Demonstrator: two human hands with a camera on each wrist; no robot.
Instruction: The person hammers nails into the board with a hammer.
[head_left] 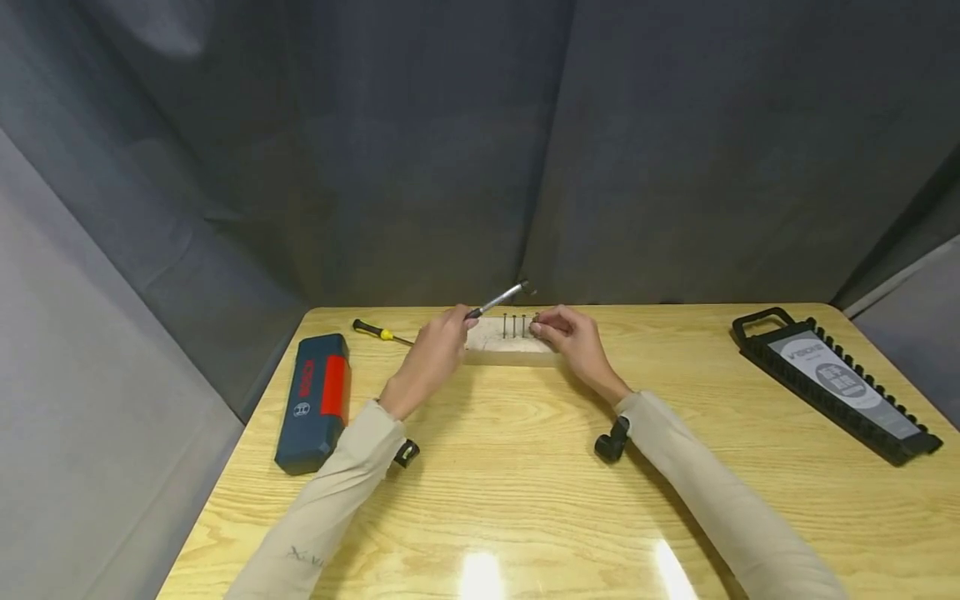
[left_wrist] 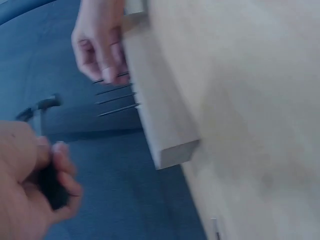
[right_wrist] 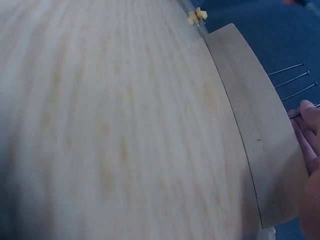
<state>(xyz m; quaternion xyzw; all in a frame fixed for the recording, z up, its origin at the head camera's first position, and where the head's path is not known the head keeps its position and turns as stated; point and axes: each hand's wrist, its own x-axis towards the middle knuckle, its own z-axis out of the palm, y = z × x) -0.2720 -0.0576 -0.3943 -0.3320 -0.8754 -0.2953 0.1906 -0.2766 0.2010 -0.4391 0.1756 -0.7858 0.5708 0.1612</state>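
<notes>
A pale wooden block (head_left: 510, 358) lies near the table's far edge. Three nails (head_left: 514, 326) stand upright in a row on its top. My right hand (head_left: 576, 337) is at the right of that row and pinches another nail (right_wrist: 294, 115) between thumb and fingers, its lower end at the block. Left of the block, my left hand (head_left: 437, 337) grips a hammer (head_left: 501, 300) by its dark handle. The hammer head (left_wrist: 47, 103) is raised above the nails, apart from them. Fingers partly cover the pinched nail.
On the left of the table (head_left: 510, 467) lies a dark blue and red Bosch case (head_left: 311, 408). Behind it is a yellow and black screwdriver (head_left: 375, 331). A black slotted tool rack (head_left: 840, 375) lies at the right. Dark curtains (head_left: 420, 167) hang behind the table.
</notes>
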